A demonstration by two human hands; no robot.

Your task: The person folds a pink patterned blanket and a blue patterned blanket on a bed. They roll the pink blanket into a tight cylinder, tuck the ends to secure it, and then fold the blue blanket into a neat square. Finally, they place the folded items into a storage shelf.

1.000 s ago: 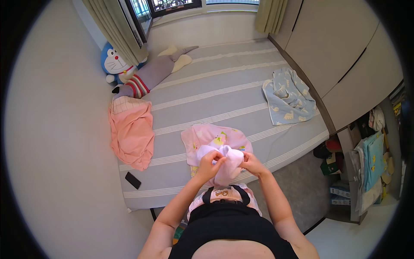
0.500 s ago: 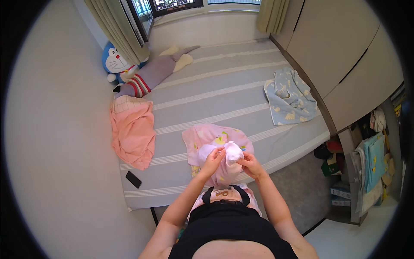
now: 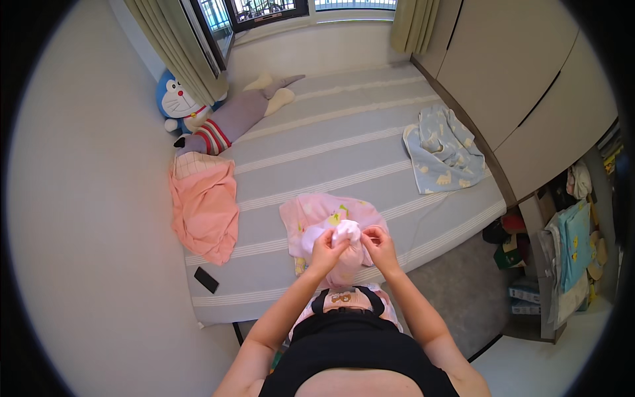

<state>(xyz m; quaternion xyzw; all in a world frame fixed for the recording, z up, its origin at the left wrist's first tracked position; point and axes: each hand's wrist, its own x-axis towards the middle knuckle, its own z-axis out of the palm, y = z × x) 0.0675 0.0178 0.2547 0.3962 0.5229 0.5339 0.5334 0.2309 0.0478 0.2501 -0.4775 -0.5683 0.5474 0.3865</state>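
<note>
The shelves [image 3: 530,213] at the right hold folded cloths, a turquoise one [image 3: 575,248] among them, with a whitish bundle [image 3: 582,181] higher up. Two small boxes [image 3: 524,296] sit stacked low down, and a green box [image 3: 508,253] stands near them with dark and red items behind; what is inside these boxes cannot be seen. The wardrobe [image 3: 509,73] is shut.

Both forearms come up from the lower edge and angle inward, bringing the hands close together over the near side of the bed [image 3: 317,147]. The left hand [image 3: 325,253] is curled, thumb and fingers pinching the white cloth [image 3: 346,231] at its left side. The right hand [image 3: 380,246] is bent at the other side, fingers curved and thumb near the fingertips, right at the cloth's edge; whether it grips any of it I cannot tell. The white cloth is bunched up between the hands, above a pink cloth [image 3: 299,215] spread near the bed's edge.

To the left lie a phone [image 3: 206,280] and a peach cloth [image 3: 206,221], with a long grey plush [image 3: 246,118] and a blue doll [image 3: 170,100] beyond. A pale blue cloth [image 3: 442,155] lies crumpled on the right.
</note>
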